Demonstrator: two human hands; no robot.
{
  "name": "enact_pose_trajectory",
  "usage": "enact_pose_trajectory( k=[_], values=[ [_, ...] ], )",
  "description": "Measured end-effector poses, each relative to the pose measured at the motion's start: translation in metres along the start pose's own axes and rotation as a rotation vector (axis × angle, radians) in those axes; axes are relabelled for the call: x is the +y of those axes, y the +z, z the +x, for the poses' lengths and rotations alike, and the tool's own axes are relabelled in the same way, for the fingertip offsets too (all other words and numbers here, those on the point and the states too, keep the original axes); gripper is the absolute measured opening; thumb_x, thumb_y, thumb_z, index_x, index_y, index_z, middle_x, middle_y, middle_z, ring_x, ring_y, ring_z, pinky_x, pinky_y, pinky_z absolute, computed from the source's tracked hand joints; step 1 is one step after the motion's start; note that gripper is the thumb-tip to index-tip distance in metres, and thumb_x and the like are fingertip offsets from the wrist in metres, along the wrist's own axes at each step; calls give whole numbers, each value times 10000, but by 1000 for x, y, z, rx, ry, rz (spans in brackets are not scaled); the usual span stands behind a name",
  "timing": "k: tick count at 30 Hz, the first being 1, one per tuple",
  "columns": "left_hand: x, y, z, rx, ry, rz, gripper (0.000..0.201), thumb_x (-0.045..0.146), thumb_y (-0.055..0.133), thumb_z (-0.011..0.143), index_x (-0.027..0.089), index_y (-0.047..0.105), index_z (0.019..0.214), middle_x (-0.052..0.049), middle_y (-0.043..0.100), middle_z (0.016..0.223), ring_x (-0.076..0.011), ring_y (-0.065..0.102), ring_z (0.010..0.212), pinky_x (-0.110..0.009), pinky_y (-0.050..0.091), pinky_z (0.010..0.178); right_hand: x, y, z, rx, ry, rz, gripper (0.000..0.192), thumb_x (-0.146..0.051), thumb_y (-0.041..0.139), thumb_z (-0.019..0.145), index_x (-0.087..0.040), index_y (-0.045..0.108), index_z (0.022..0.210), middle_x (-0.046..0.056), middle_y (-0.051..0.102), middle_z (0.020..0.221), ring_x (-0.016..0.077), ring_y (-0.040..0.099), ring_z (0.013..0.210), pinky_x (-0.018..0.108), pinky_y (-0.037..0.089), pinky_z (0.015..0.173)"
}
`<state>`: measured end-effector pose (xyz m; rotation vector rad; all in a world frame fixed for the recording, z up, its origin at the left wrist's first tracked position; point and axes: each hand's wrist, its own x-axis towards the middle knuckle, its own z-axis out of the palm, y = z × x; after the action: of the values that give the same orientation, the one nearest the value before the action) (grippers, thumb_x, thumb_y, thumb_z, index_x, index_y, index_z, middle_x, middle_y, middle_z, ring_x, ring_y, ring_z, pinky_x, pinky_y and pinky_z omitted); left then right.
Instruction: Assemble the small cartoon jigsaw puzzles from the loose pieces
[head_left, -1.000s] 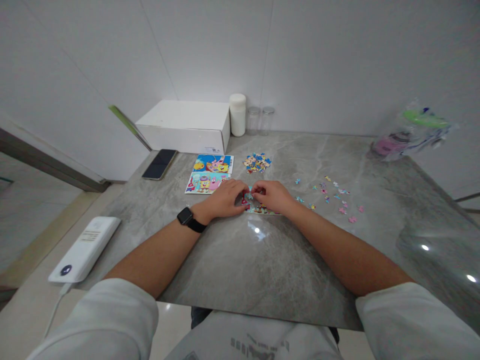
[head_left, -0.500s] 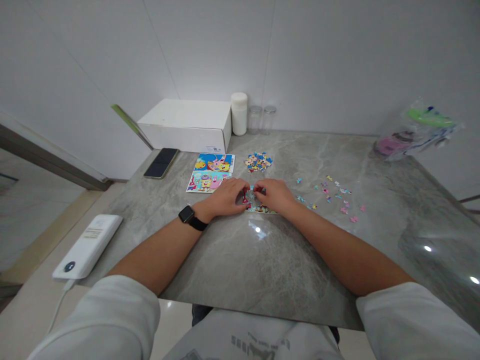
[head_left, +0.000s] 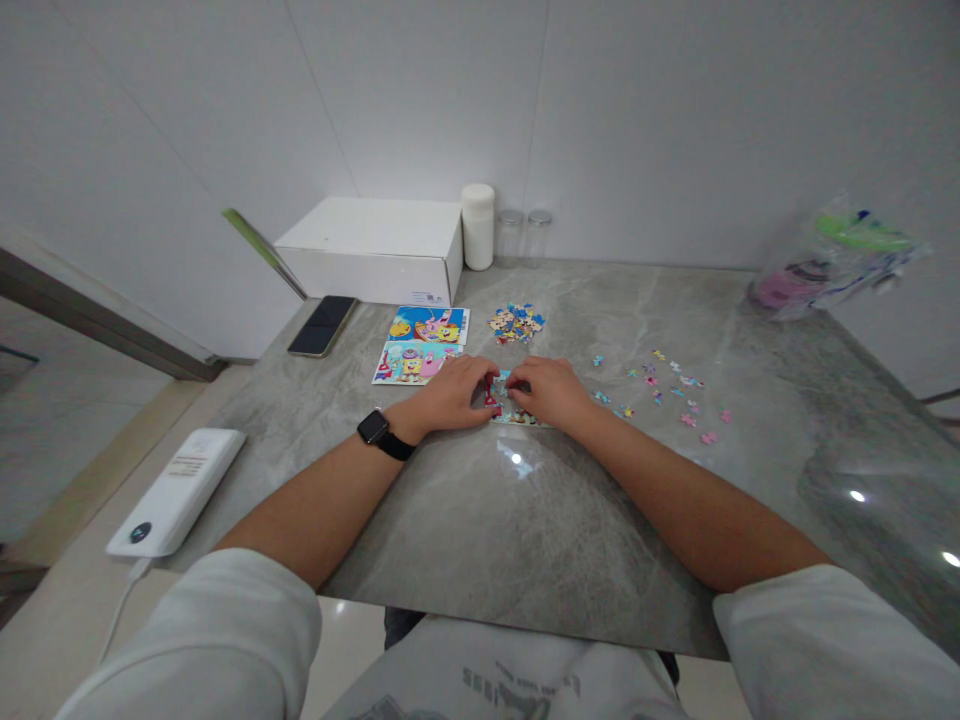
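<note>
A partly covered jigsaw puzzle (head_left: 517, 415) lies flat on the grey marbled table between my hands. My left hand (head_left: 459, 393) curls round its left side, thumb near the lower corner and fingers at the upper one, touching it. Over its upper middle, my right hand (head_left: 551, 390) is bent in a pinch, fingertips down on the puzzle. What sits between those fingertips is too small to make out, and the hand hides the puzzle's right part. Loose jigsaw pieces (head_left: 688, 420) are scattered to the right. Beyond the hands is a heap of pieces (head_left: 516, 323).
A printed picture sheet (head_left: 420, 345) with cartoon figures lies left of the heap. Behind it stand a white box (head_left: 367, 250), a white bottle (head_left: 478, 228) and two glass jars (head_left: 538, 240). A phone (head_left: 324, 326), power bank (head_left: 176, 492) and plastic bag (head_left: 817, 270) lie around.
My right hand has shifted very slightly over the puzzle, its fingers still pinched. The left hand stays at the puzzle's left side.
</note>
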<state>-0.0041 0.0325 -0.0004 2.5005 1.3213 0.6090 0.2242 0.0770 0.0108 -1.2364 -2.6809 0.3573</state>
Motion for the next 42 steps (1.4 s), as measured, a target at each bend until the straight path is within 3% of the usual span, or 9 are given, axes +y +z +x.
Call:
enact_pose_trajectory(
  k=[12, 24, 42],
  values=[
    [0, 1, 1, 87, -27, -8, 495, 452, 765, 851, 198, 580, 1234, -98, 685, 1131, -282, 648, 1042, -431, 500, 933, -5, -1, -1, 7, 14, -26, 181, -357, 726, 940, -238, 792, 1059, 77, 763, 1074, 248, 670, 1050, 349, 411, 891],
    [-2, 4, 0, 54, -49, 46, 479, 448, 770, 857, 221, 589, 1238, -100, 683, 1174, -296, 641, 1090, -456, 499, 960, -7, 4, 3, 94, 27, -38, 156, -308, 707, 951, -217, 753, 1070, 89, 760, 1096, 261, 666, 1047, 361, 400, 884],
    [-1, 2, 1, 43, -27, 74, 394, 405, 771, 855, 232, 618, 1174, -92, 691, 1195, -296, 638, 1150, -464, 490, 1005, -12, 3, 4, 61, -1, -108, 218, -361, 655, 992, -233, 784, 1112, 91, 746, 1120, 259, 658, 1074, 372, 393, 901]
  ],
)
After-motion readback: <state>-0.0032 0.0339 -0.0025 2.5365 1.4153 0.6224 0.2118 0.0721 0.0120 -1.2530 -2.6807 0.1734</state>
